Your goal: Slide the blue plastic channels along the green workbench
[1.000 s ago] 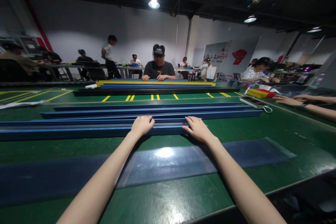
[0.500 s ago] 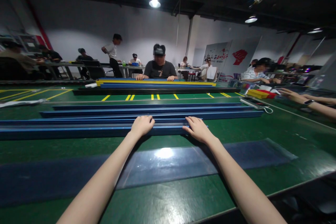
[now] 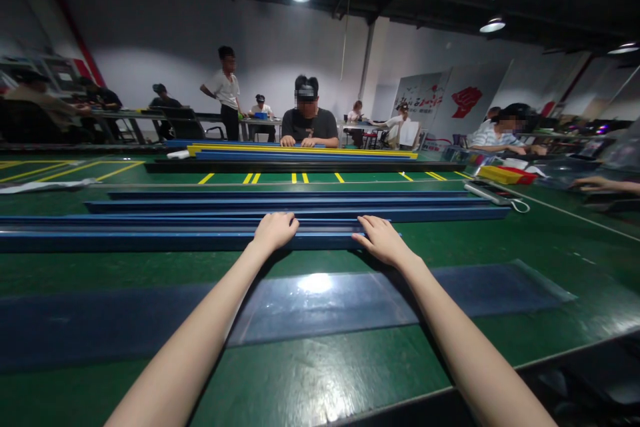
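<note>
My left hand (image 3: 277, 231) lies over the nearest long blue channel strip (image 3: 150, 241), its fingers curled over the far edge. Farther right, my right hand (image 3: 384, 239) grips the same strip near its right end, with the thumb on the near side and fingers across the top. Just beyond it lie more blue channel strips (image 3: 440, 213), roughly parallel to the one I hold. Between my forearms and out to both sides, a long clear plastic sleeve (image 3: 320, 320) rests flat on the green table (image 3: 280, 387).
Across the table, a co-worker (image 3: 310, 123) sits behind yellow strips (image 3: 300, 152) and a black strip (image 3: 300, 167). A phone-like device (image 3: 487, 195) with a white loop and a yellow tray (image 3: 497, 175) lie at the right. Another person's hand (image 3: 593, 184) reaches in there.
My hands keep their hold on the blue strip, while the view shifts slightly. The co-worker opposite has brought both hands closer together. At the right, another person's arms have drawn back.
</note>
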`<control>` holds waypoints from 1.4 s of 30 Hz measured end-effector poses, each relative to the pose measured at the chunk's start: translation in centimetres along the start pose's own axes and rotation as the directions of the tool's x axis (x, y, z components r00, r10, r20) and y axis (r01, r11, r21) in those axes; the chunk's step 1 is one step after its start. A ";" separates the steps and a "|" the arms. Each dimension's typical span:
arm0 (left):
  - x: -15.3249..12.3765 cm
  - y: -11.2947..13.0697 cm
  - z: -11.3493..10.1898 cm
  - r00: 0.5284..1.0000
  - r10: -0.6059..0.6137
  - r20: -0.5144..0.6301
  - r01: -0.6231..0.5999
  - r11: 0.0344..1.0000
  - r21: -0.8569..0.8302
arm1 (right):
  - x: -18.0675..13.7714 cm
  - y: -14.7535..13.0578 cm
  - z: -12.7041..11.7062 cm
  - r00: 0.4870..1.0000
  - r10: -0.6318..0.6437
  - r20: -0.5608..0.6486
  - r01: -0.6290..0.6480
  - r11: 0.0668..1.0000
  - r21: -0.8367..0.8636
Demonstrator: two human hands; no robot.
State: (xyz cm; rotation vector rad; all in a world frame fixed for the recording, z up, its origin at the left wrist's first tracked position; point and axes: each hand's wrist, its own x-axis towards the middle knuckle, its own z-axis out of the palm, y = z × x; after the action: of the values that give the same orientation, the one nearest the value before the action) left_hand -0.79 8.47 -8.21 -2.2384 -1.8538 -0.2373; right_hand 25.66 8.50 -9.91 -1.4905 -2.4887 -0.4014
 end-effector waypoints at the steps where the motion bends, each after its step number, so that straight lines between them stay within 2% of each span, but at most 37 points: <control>1: 0.0 0.0 0.0 1.000 0.003 -0.001 -0.003 1.000 0.001 | 0.0 0.0 0.0 1.000 -0.002 -0.001 0.002 1.000 -0.001; 12: 0.0 0.1 0.0 1.000 0.004 0.012 -0.004 1.000 0.014 | 0.0 0.1 0.1 1.000 -0.002 -0.002 0.002 1.000 -0.002; 22: 0.3 -0.5 -0.8 0.989 0.079 0.122 -0.070 0.994 -0.082 | 0.1 0.0 -0.5 1.000 0.012 0.024 -0.012 1.000 0.004; 26: 0.3 0.1 -1.4 0.990 0.141 0.028 -0.137 0.986 -0.099 | -0.2 -0.1 -1.1 0.999 0.003 0.044 -0.005 1.000 0.025; 32: -0.3 2.9 -3.8 0.954 0.286 -0.085 -0.298 0.926 -0.232 | -0.3 -0.2 -1.5 0.998 0.004 0.069 -0.006 0.999 0.036; 37: -1.4 5.2 -5.9 0.914 0.383 0.135 -0.311 0.874 -0.375 | -0.3 -0.3 -1.5 0.998 0.005 0.063 -0.007 0.999 0.038; 38: -1.6 5.6 -6.2 0.894 0.399 0.204 -0.303 0.874 -0.380 | -0.3 -0.3 -1.4 0.998 0.004 0.061 -0.007 0.999 0.037; 42: -2.4 6.5 -7.0 0.737 0.472 0.484 -0.330 0.876 -0.352 | -0.3 -0.2 -1.2 0.999 0.005 0.049 -0.006 1.000 0.029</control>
State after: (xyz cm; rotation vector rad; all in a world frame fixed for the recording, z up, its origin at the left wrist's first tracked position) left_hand 5.25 3.16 -2.59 -3.0733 -1.5415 0.3298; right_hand 25.63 7.73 -8.87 -1.5135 -2.5165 -0.3299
